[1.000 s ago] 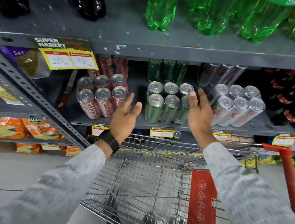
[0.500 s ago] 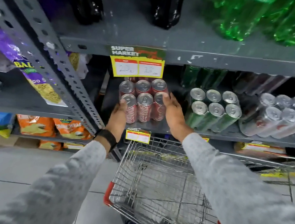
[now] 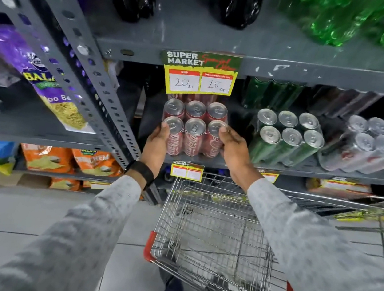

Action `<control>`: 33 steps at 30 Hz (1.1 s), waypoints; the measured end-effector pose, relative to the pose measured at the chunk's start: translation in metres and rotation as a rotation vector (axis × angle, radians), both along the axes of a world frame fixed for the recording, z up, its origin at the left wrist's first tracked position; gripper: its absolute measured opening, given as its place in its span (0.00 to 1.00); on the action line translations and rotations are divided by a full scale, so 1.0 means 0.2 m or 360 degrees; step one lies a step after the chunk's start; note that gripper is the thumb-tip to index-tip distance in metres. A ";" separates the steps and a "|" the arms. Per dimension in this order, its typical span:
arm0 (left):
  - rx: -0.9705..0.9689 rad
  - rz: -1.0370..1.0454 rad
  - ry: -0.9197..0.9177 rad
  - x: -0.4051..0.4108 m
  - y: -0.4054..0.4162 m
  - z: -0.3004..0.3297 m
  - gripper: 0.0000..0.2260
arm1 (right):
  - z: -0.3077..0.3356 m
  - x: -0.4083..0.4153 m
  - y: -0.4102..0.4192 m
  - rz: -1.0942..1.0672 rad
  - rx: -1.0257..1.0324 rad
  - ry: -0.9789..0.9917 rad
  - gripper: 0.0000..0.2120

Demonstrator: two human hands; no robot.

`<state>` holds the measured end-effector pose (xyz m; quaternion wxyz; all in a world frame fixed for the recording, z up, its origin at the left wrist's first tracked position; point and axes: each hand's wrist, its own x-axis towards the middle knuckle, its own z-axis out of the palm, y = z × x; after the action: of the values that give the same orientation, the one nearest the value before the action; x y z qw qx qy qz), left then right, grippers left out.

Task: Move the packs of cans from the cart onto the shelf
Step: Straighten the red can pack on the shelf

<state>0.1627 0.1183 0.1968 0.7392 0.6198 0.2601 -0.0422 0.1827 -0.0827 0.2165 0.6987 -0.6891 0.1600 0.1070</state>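
A shrink-wrapped pack of red cans [image 3: 194,128] stands on the grey middle shelf [image 3: 306,170], under a yellow price tag. My left hand [image 3: 156,144] clasps its left side and my right hand [image 3: 234,151] clasps its right side, thumbs on the can tops. To the right on the same shelf sit a pack of green cans [image 3: 288,139] and a pack of silver cans [image 3: 371,146]. The wire cart [image 3: 216,242] with red corners stands below my arms; I see no packs inside it.
A perforated grey upright [image 3: 91,82] runs diagonally left of the red pack. Dark and green bottles fill the upper shelf. Snack bags [image 3: 70,160] sit on the lower left shelves. Grey tiled floor lies to the left of the cart.
My hands left the green pack and moved left onto the red pack, closing on both of its sides. The view has shifted left and closer to the shelf.
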 end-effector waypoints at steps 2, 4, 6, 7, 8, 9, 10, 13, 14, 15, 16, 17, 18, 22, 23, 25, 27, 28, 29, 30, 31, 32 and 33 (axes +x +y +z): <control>0.0004 -0.0059 -0.0025 -0.04 -0.03 0.09 0.36 | 0.00 0.01 -0.01 0.0002 0.0000 0.0009 0.20; 0.0017 -0.0089 -0.0047 -0.07 -0.05 0.12 0.27 | 0.01 0.01 -0.01 0.0007 0.0007 0.0013 0.19; 0.0010 -0.0098 -0.0046 -0.07 -0.04 0.10 0.24 | 0.02 0.01 -0.02 0.0004 0.0013 0.0015 0.18; 0.0002 -0.0093 -0.0041 -0.07 -0.04 0.10 0.25 | 0.01 0.01 -0.02 0.0005 0.0017 0.0014 0.18; -0.0009 -0.0090 -0.0035 -0.07 -0.04 0.09 0.26 | 0.01 0.01 -0.02 0.0008 0.0022 0.0014 0.18; -0.0013 -0.0086 -0.0030 -0.06 -0.03 0.09 0.29 | 0.01 0.00 -0.02 0.0012 0.0040 0.0008 0.18; -0.0010 -0.0081 -0.0021 -0.06 -0.03 0.07 0.33 | 0.00 0.00 -0.02 0.0012 0.0056 0.0009 0.17; -0.0011 -0.0057 0.0008 -0.05 -0.01 0.01 0.42 | 0.00 -0.01 -0.03 0.0030 0.0058 0.0006 0.17; -0.0017 -0.0058 0.0014 -0.04 -0.01 0.01 0.42 | 0.01 -0.01 -0.03 0.0041 0.0059 0.0006 0.17; -0.0018 -0.0064 0.0015 -0.04 -0.01 0.02 0.41 | 0.01 -0.01 -0.03 0.0046 0.0056 0.0010 0.17; -0.0022 -0.0079 0.0001 -0.04 -0.01 0.03 0.38 | 0.01 -0.01 -0.03 0.0048 0.0057 0.0011 0.17; -0.0025 -0.0099 -0.0015 -0.04 -0.02 0.04 0.34 | 0.00 -0.01 -0.03 0.0045 0.0048 0.0011 0.17; -0.0031 -0.0114 -0.0030 -0.03 -0.02 0.04 0.30 | 0.00 -0.01 -0.03 0.0042 0.0034 0.0013 0.18; -0.0073 -0.0119 -0.0052 -0.01 -0.02 0.03 0.18 | -0.01 0.00 -0.03 0.0042 0.0011 0.0010 0.18; -0.0077 -0.0118 -0.0057 -0.01 -0.02 0.02 0.16 | -0.02 0.00 -0.03 0.0040 0.0018 0.0005 0.18; -0.0094 -0.0100 -0.0053 0.00 -0.02 0.02 0.14 | -0.03 0.00 -0.03 0.0041 0.0008 -0.0003 0.18; -0.0090 -0.0095 -0.0063 0.01 -0.02 0.02 0.15 | -0.04 0.00 -0.02 0.0043 0.0002 -0.0005 0.18; -0.0087 -0.0107 -0.0070 0.02 -0.02 0.02 0.16 | -0.04 0.00 -0.02 0.0045 0.0001 -0.0008 0.19; -0.0084 -0.0113 -0.0073 0.02 -0.02 0.02 0.17 | -0.05 0.00 -0.03 0.0047 -0.0005 -0.0010 0.19; -0.0083 -0.0115 -0.0068 0.02 -0.01 0.02 0.16 | -0.04 0.00 -0.03 0.0049 -0.0014 -0.0009 0.19; -0.0078 -0.0113 -0.0062 0.02 -0.01 0.01 0.14 | -0.04 0.00 -0.03 0.0050 -0.0013 -0.0012 0.19; -0.0082 -0.0106 -0.0062 0.02 -0.01 0.01 0.12 | -0.04 0.00 -0.02 0.0047 -0.0007 -0.0012 0.19; -0.0082 -0.0098 -0.0059 0.03 -0.01 0.00 0.11 | -0.03 0.00 -0.02 0.0044 0.0010 -0.0018 0.18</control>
<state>0.1679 0.1172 0.1965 0.7579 0.6090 0.2259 -0.0601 0.1824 -0.0875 0.2095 0.7002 -0.6896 0.1462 0.1131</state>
